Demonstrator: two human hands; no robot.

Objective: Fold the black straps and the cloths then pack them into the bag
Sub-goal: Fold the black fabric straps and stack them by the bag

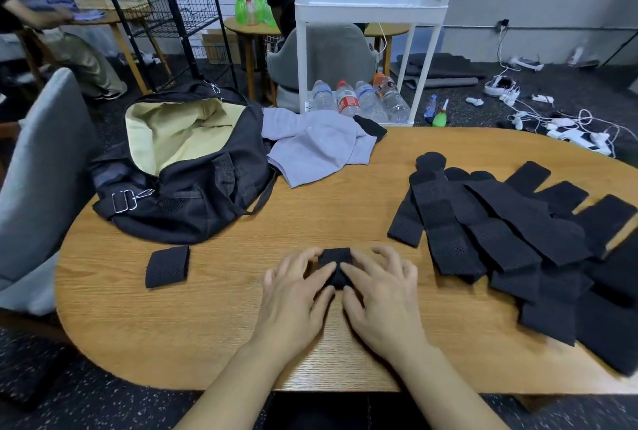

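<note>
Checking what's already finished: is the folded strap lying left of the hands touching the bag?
Apart. The head view shows a strip of bare table between the folded strap and the bag.

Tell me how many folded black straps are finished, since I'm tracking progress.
1 finished: the folded black mesh strap lies alone on the wooden table, left of the hands. A second black strap is under both hands, mid-fold. The rest lie unfolded at right.

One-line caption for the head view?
Both hands press a folded black strap on the wooden table, beside the open black bag.
</note>
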